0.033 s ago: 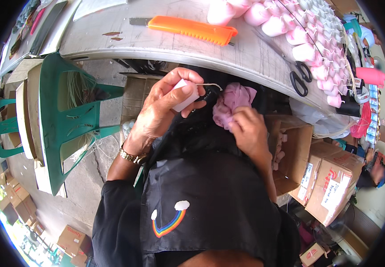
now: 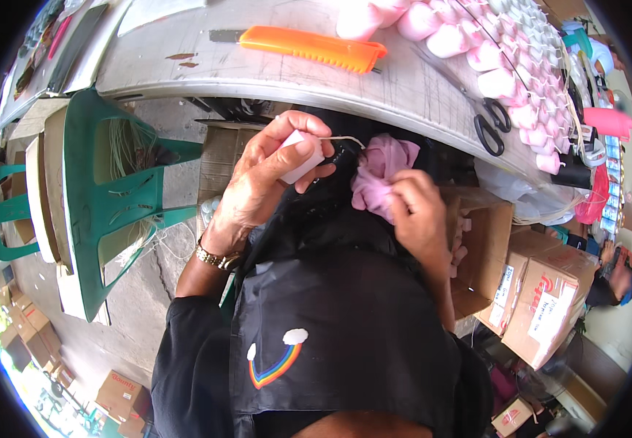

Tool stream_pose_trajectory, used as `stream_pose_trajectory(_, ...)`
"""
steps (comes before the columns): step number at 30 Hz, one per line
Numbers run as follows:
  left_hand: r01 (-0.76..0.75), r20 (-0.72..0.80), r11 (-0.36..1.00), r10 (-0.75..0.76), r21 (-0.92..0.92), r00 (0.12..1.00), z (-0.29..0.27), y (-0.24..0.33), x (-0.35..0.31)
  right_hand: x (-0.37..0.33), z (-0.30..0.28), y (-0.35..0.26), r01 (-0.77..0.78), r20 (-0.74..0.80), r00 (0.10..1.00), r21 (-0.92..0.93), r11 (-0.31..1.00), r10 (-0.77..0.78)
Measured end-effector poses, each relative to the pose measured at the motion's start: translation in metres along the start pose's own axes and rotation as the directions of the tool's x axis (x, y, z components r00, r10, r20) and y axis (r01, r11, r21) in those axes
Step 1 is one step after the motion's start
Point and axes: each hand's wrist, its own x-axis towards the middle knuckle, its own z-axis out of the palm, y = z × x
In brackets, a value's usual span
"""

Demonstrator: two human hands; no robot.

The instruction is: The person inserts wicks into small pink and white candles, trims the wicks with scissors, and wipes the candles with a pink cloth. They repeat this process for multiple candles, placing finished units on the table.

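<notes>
My left hand [image 2: 254, 182] is closed round a small pale pink candle [image 2: 301, 164], pinched between thumb and fingers. From the candle's end a cream wick [image 2: 345, 138] sticks out to the right. My right hand [image 2: 419, 212] grips the lower edge of a crumpled pink cloth [image 2: 385, 164], its fingertips partly hidden in the folds. The cloth hangs over my lap, apart from the candle. Both hands are just below the table's near edge, above my black apron [image 2: 345, 328].
On the table [image 2: 206, 66] lie an orange utility knife [image 2: 312, 49] with its blade out, black-handled scissors [image 2: 492, 125] and rows of pink and white candles [image 2: 495, 55]. A green plastic chair [image 2: 111, 197] stands left. Cardboard boxes [image 2: 535, 292] sit at right, one open.
My right hand has shifted slightly right, drawing the pink cloth's lower edge with it. My left hand and the candle stay almost in place.
</notes>
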Motion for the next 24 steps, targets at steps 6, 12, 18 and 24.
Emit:
stream_pose_trajectory(6,-0.122,0.132,0.855,0.063,0.504,0.989,0.017,-0.014,0.014,-0.003,-0.060,-0.018,-0.076,-0.178,0.934,0.749,0.659,0.310)
stream_pose_trajectory(12,-0.372,0.388,0.811,0.197,0.451,0.901,0.034,-0.017,0.026,-0.011,-0.071,-0.011,-0.168,-0.193,0.921,0.585,0.793,0.337)
stream_pose_trajectory(18,-0.495,0.106,0.831,0.485,0.252,0.868,0.050,0.030,0.026,-0.022,-0.056,0.018,-0.284,0.190,0.955,0.353,0.891,0.228)
stream_pose_trajectory(24,-0.614,0.137,0.772,0.599,0.162,0.789,0.074,0.042,0.030,-0.006,-0.094,-0.017,0.193,0.342,0.900,0.243,0.951,-0.270)
